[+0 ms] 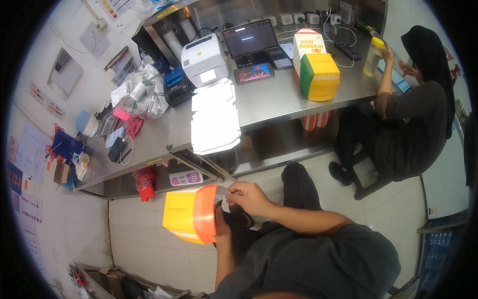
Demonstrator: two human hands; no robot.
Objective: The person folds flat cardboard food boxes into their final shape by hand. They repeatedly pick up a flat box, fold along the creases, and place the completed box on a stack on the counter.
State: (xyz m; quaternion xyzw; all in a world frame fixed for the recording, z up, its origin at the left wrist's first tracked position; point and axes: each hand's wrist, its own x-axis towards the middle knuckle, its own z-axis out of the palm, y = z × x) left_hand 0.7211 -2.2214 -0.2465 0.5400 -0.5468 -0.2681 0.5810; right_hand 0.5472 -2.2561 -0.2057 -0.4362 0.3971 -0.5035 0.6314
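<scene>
A yellow and orange cardboard box (183,215) is held in front of me, above the floor. My left hand (222,226) is wrapped around its near right side. At the box's right end, my right hand (247,197) is closed with fingers pinched on a pale grey flap of the box (221,192). A stack of flat white cartons (215,119) lies on the steel table, overhanging its front edge. Farther right on the table, a yellow and green box (320,77) stands before a white and yellow box (309,42).
The steel table (279,107) holds a label printer (204,59), a laptop (251,40), a phone (254,73) and a heap of plastic bags (142,92). To the right, a seated person (413,109) handles a phone beside a yellow-lidded bottle (373,57).
</scene>
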